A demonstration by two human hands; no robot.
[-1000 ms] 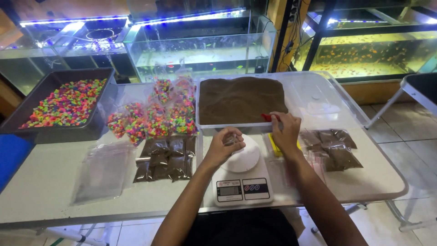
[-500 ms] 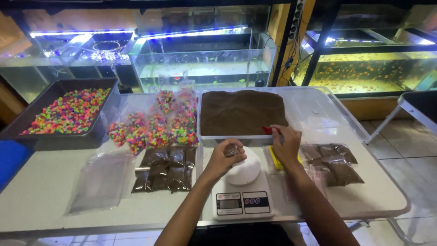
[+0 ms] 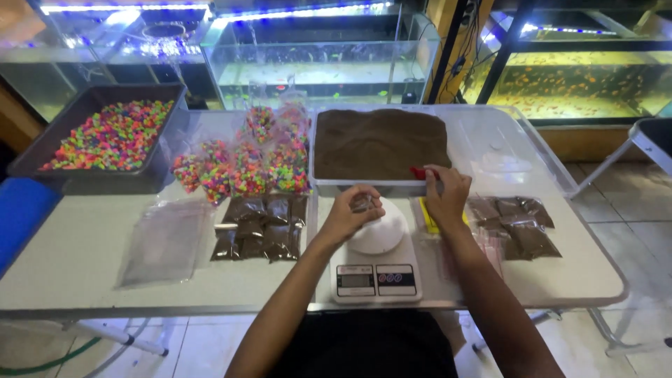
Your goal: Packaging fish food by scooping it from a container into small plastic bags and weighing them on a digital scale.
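The person's 2 bare forearms reach forward from the bottom edge, converging slightly. The left hand [image 3: 348,214] is raised, fingers curled together in a pinch with the wrist bent. The right hand [image 3: 445,197] extends farther ahead, palm down, fingers closed.

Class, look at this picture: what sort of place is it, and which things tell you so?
Probably an aquarium or pet-fish shop. Lit fish tanks line the back, and the table carries a tray of coloured gravel, a tray of brown sand and a weighing scale.
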